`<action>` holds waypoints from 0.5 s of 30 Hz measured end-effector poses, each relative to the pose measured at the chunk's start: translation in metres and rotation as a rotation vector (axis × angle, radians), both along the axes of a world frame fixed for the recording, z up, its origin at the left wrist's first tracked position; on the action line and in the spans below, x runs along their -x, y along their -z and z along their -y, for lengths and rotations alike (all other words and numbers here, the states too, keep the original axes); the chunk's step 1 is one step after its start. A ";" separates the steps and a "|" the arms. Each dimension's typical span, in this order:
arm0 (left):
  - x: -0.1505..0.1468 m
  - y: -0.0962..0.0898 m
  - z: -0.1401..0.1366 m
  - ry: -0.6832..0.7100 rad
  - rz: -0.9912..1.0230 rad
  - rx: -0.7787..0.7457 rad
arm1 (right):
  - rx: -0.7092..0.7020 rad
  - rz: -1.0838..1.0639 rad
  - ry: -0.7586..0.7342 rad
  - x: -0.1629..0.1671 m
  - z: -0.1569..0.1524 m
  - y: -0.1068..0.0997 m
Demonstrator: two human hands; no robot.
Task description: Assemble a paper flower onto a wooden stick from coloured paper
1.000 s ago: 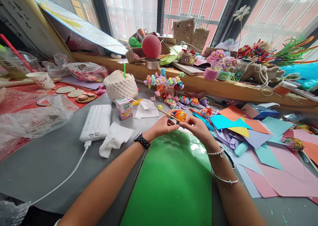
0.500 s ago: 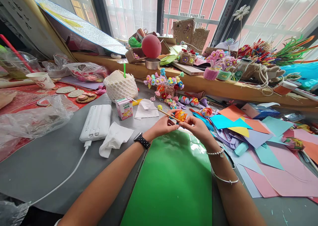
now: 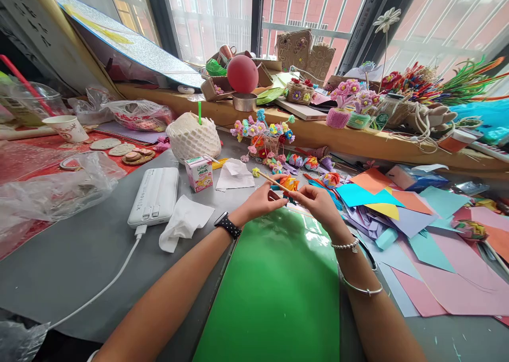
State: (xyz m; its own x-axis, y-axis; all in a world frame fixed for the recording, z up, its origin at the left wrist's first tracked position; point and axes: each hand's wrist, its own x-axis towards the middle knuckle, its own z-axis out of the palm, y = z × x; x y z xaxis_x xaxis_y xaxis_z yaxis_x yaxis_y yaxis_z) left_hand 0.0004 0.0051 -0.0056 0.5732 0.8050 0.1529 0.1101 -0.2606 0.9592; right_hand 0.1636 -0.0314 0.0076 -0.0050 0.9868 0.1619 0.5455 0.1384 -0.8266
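A thin wooden stick (image 3: 267, 177) slants between my two hands, above the far end of a green sheet (image 3: 278, 288). The fingers of my right hand (image 3: 318, 205) are closed on the stick's lower right end. My left hand (image 3: 257, 202) is closed too, its index finger and thumb around the middle of the stick. A small dark bit shows at the fingertips, too small to name. Just behind the fingers is an orange folded-paper flower (image 3: 289, 183); whether it touches the stick I cannot tell.
To the left are a white power bank (image 3: 154, 196) with its cable, crumpled tissue (image 3: 185, 221), a drink carton (image 3: 199, 174) and a netted coconut (image 3: 193, 139). Coloured paper sheets (image 3: 449, 256) spread out on the right. A basket of small flowers (image 3: 266, 142) stands behind my hands.
The stick has slid a little to the right and down, and my right fingers have shifted along it. Another person's hand at the left edge has gone from view.
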 end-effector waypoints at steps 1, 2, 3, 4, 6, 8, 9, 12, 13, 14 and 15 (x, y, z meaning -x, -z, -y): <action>0.000 0.000 0.000 -0.002 -0.001 0.004 | -0.003 0.003 0.004 0.000 0.000 0.000; 0.000 0.000 0.000 -0.003 -0.003 0.006 | -0.004 0.006 0.006 0.000 0.000 0.000; 0.000 0.000 0.000 -0.004 -0.004 0.007 | -0.006 0.011 0.005 0.000 0.000 -0.001; 0.000 0.000 0.001 -0.005 -0.003 0.006 | -0.009 0.015 0.003 -0.001 0.000 -0.001; 0.000 -0.001 0.001 -0.006 0.000 0.006 | -0.016 0.026 -0.005 -0.001 0.000 -0.001; 0.000 -0.001 0.001 -0.005 0.000 0.004 | -0.021 0.029 -0.019 -0.002 0.000 0.000; 0.000 -0.001 0.001 -0.005 -0.003 0.001 | -0.023 0.029 -0.026 -0.002 0.000 0.000; 0.000 0.001 0.000 -0.007 -0.011 -0.013 | -0.021 0.025 -0.038 -0.002 0.000 0.000; 0.000 0.002 0.000 -0.007 -0.011 -0.017 | -0.020 0.024 -0.036 -0.002 0.000 -0.001; 0.001 0.002 0.000 -0.005 -0.011 -0.020 | -0.018 0.025 -0.033 -0.002 0.000 -0.001; 0.001 0.003 -0.001 -0.001 -0.010 -0.021 | -0.015 0.026 -0.030 -0.002 0.000 -0.002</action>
